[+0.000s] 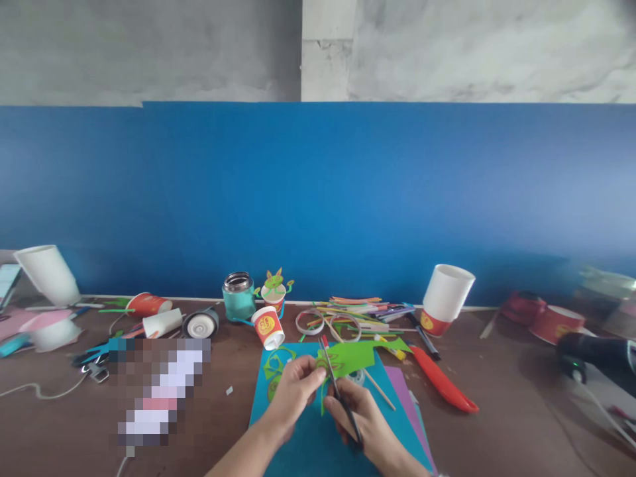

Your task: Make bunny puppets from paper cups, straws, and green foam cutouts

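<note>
Pinched between the fingers of my left hand is a sheet of green paper with shapes drawn on it. My right hand grips black-handled scissors, whose blades cross the paper's left part. Both hands are above a blue sheet. Green paper scraps lie on that sheet, left of my hands. Behind them a red and white paper cup tilts beside another cup that carries a green paper face with ears and arms.
A teal flask stands at the back. Tape rolls and several coloured sticks lie beyond my hands. A red cutter-like tool and stacked white cups are to the right. A blurred-out object lies left.
</note>
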